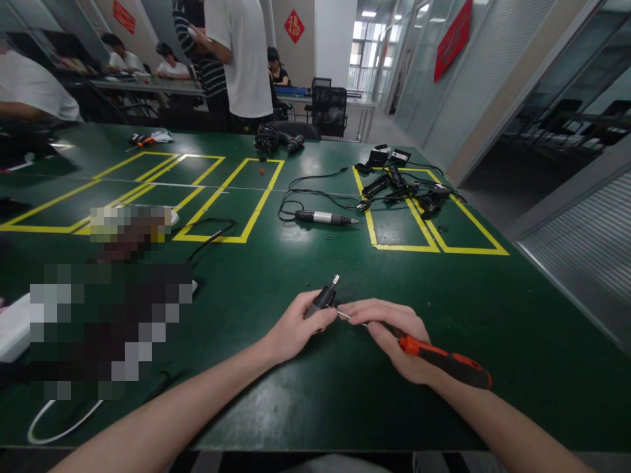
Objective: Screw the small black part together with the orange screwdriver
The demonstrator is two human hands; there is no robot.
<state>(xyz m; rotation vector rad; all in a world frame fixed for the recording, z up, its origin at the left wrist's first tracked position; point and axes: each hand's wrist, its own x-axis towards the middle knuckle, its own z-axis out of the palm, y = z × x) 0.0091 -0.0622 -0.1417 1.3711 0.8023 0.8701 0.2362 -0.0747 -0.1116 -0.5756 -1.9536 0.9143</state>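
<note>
My left hand (pixel 296 328) is closed around a small black plug-like part with a metal tip (pixel 325 295), held just above the green table (pixel 305 394). My right hand (pixel 394 335) grips a screwdriver with an orange and black handle (pixel 446 360). Its thin metal shaft runs under my fingers and its tip meets the black part. The two hands touch at the fingertips near the table's front edge.
A black and silver pen-shaped rotary tool (pixel 325 217) with a cable lies further back. A heap of black cables and adapters (pixel 399 187) fills a yellow-taped box at right. Blurred items and a white cable (pixel 54 427) lie at left. People stand and sit behind the table.
</note>
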